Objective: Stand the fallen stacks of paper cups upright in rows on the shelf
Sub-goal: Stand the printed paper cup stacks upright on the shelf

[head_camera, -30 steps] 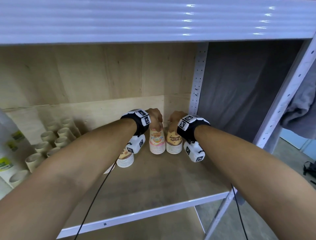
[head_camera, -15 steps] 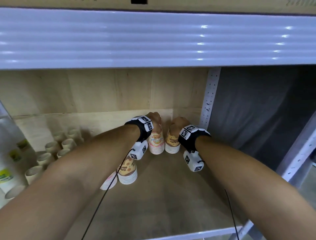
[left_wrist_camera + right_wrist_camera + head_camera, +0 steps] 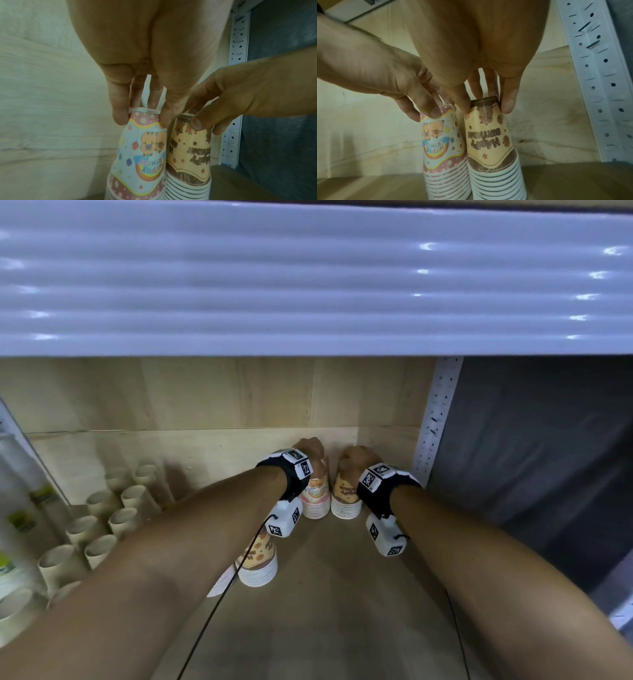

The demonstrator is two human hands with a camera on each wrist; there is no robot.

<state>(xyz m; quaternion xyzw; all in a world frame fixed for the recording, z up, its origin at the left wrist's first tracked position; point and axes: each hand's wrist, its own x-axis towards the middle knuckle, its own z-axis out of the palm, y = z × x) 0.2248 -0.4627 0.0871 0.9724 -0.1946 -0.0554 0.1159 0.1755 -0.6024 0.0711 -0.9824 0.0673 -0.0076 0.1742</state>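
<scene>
Two stacks of upside-down party cups stand side by side in the back right corner of the wooden shelf (image 3: 342, 618). My left hand (image 3: 142, 121) grips the top of the pink stack (image 3: 140, 159) from above, fingers curled round its top cup. My right hand (image 3: 485, 106) pinches the top of the brown-and-yellow stack (image 3: 489, 136) the same way. In the head view both hands (image 3: 310, 450) (image 3: 356, 457) sit over those stacks (image 3: 315, 498) (image 3: 345, 498). A third printed stack (image 3: 260, 563) stands nearer me, and another (image 3: 222, 583) is mostly hidden behind my left arm.
Several plain beige cup stacks (image 3: 102, 525) crowd the shelf's left side, mouths toward me. A white perforated metal upright (image 3: 435, 422) stands just right of the held stacks, with dark cloth (image 3: 531, 457) beyond. The upper shelf's ribbed white front (image 3: 308, 278) hangs low overhead.
Both hands have carried their two stacks deeper, toward the back wall, away from the third stack in front. The grips are unchanged.
</scene>
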